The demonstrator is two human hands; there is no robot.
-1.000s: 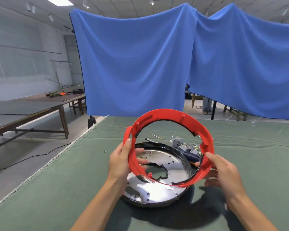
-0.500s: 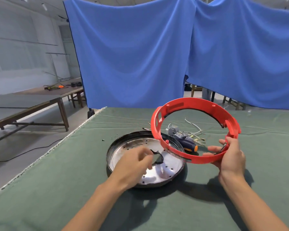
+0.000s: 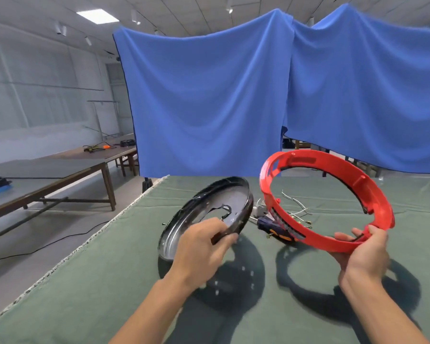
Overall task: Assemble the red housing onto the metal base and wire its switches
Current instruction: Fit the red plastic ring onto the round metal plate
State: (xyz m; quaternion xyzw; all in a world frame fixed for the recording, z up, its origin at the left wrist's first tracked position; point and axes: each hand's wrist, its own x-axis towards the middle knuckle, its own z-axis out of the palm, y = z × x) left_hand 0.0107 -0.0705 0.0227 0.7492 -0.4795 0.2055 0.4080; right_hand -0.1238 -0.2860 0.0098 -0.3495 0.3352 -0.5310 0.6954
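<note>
Green cloth covers the surface (image 3: 85,281), with blue drapes behind it and a second bench off at ten o'clock.

Nearest, at six o'clock, the left hand (image 3: 204,247) curls its fingers over the near rim of the base (image 3: 206,217) and tips it up, so its far edge stands clear of the cloth and its lower edge sits close to it. At four o'clock the right hand (image 3: 365,249) grips the near edge of the housing (image 3: 328,199), held in the air, tilted, apart from the base.

Beyond them, at one o'clock, a screwdriver (image 3: 271,227) lies among loose wires (image 3: 296,209) and a small grey part (image 3: 258,211), too blurred to identify.

Count: one base, one housing, one screwdriver, several wires, their number unclear.

The step looks like checking or reorienting the base before seating the housing. Next, the base probably needs to lie flat, and the housing must be lowered squarely with its bosses matched to the base holes. Wiring is not yet begun.
</note>
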